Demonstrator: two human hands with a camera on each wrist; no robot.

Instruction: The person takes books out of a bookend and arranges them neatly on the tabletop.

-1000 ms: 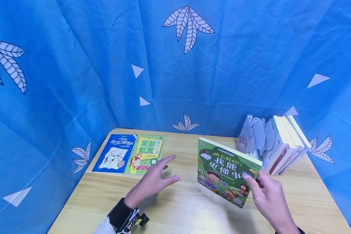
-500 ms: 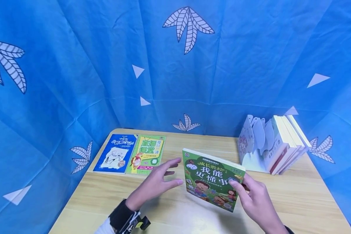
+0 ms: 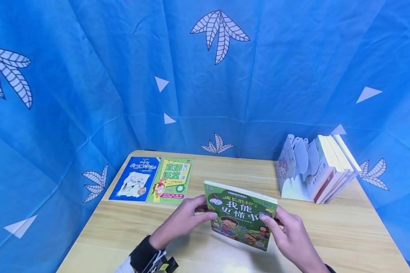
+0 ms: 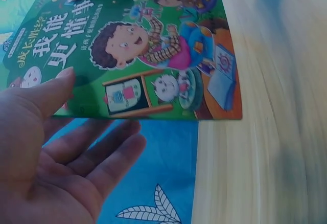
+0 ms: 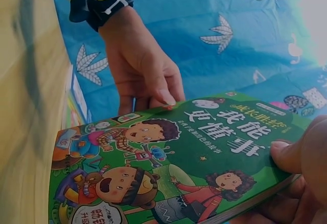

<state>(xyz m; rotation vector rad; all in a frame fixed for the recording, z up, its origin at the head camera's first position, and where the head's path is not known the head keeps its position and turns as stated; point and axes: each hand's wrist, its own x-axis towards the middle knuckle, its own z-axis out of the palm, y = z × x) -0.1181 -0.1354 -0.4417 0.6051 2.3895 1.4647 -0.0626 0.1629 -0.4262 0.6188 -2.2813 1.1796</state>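
Observation:
A green children's book (image 3: 239,216) with cartoon figures and Chinese lettering is held tilted over the table, cover toward the head camera. My right hand (image 3: 290,235) grips its right edge, thumb on the cover and fingers behind. At the opposite edge, my left hand (image 3: 184,218) has its thumb over the cover and fingers behind it. The left wrist view shows the left thumb (image 4: 56,88) lying over the cover, with some fingers (image 4: 115,157) showing past the book's edge. In the right wrist view, the right thumb (image 5: 286,155) presses on the cover.
A blue book (image 3: 134,178) and a yellow-green book (image 3: 171,180) lie side by side at the table's back left. At the back right, a white book rack (image 3: 290,182) holds several upright books (image 3: 335,167). A blue patterned curtain (image 3: 205,87) hangs behind the wooden table (image 3: 222,163).
My right hand has brought the green book leftward and slightly lower, away from the rack. My left hand has come to the book's left edge, its thumb now over the cover.

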